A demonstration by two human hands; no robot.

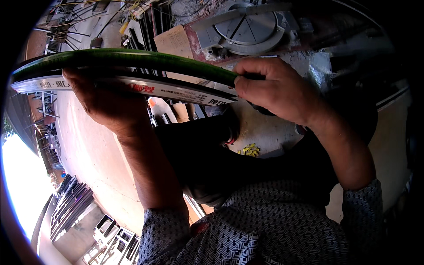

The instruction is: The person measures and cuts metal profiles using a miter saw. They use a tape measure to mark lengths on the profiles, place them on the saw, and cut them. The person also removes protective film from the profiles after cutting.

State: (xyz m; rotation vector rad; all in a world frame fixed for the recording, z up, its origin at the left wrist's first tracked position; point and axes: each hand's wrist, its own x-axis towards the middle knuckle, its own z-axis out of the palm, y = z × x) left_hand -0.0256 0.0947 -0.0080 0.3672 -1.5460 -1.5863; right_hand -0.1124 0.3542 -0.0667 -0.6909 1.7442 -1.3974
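A long, narrow bar spans the view in front of me, bent by the lens. Along its top runs a glossy green strip (132,55), and its lower side is a pale face with printed film (185,93). A dark gap separates the two. My left hand (104,99) is closed around the bar left of its middle, the thumb laid over the dark gap. At the bar's right end my right hand (282,88) pinches the tip of the green strip between thumb and forefinger. A short dark piece shows under those fingers; its kind is unclear.
Beyond the bar sits a grey machine base with a round turntable (247,28). A cardboard piece (174,42) lies left of it, with crumpled clear plastic (320,66) to its right. Small yellow pieces (251,150) lie on the floor. Stacked long profiles (73,205) are at lower left.
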